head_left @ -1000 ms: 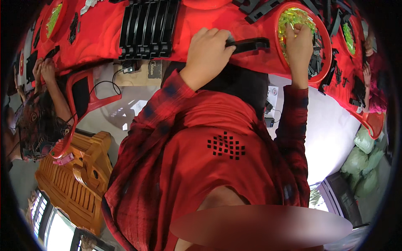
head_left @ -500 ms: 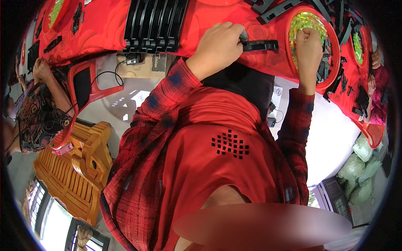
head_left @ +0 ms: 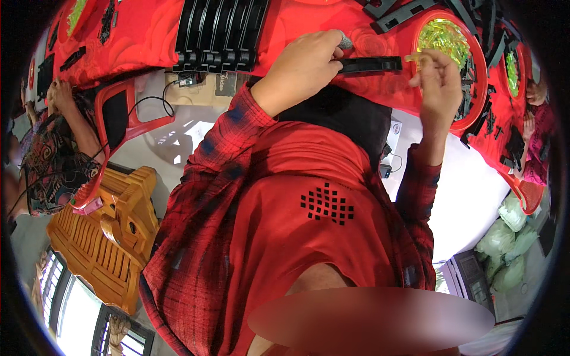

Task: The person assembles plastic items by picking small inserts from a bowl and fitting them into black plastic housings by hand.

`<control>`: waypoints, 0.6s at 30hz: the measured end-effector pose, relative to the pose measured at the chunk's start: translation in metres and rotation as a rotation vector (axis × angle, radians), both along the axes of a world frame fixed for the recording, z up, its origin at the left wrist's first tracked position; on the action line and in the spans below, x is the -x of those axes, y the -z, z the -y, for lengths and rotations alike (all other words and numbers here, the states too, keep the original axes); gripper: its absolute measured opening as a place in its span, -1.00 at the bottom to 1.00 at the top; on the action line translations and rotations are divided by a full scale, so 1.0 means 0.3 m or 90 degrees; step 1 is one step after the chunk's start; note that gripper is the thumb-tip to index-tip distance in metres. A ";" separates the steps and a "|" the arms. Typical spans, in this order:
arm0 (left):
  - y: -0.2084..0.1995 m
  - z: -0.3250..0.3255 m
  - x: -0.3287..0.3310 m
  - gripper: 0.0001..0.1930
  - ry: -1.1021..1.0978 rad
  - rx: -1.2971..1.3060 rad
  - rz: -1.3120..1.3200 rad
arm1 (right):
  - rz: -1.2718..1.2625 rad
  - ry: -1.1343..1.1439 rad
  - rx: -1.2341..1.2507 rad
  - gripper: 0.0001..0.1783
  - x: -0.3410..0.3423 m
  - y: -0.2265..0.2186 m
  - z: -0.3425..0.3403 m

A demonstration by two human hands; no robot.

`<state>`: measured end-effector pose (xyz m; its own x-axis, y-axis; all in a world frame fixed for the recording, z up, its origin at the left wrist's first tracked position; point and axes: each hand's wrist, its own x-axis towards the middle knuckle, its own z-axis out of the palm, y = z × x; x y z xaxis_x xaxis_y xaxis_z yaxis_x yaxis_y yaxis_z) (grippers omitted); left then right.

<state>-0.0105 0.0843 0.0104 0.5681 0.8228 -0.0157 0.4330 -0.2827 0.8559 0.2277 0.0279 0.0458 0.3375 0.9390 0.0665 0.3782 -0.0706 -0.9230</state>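
My left hand [head_left: 303,68] is closed around one end of a long black plastic part [head_left: 374,64], held level over the front of the red-covered table. A grey cover [head_left: 345,40] sits on one of its fingertips. To the right, my right hand [head_left: 440,83] pinches a small yellowish see-through piece [head_left: 414,57], close to the black part's free end. Beyond that hand stands a round red basin [head_left: 482,74]. Shiny yellow-green pieces [head_left: 442,40] fill its far side, and small black parts [head_left: 467,90] lie along its right.
Several long curved black parts [head_left: 221,35] stand side by side on the red tablecloth [head_left: 297,18]. More black parts [head_left: 404,15] are heaped at the back right. A co-worker's arm [head_left: 74,115] is at the left, beside a red chair [head_left: 133,115]; other hands [head_left: 530,113] work at the far right.
My right hand has come out of the basin and moved left, now with a small yellowish piece in its fingers. The black part in my left hand has shifted slightly right.
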 end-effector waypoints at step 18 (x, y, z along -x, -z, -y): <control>0.000 0.000 -0.030 -0.71 -0.029 -0.038 -0.030 | 0.194 -0.141 -0.046 -0.81 0.145 0.155 0.072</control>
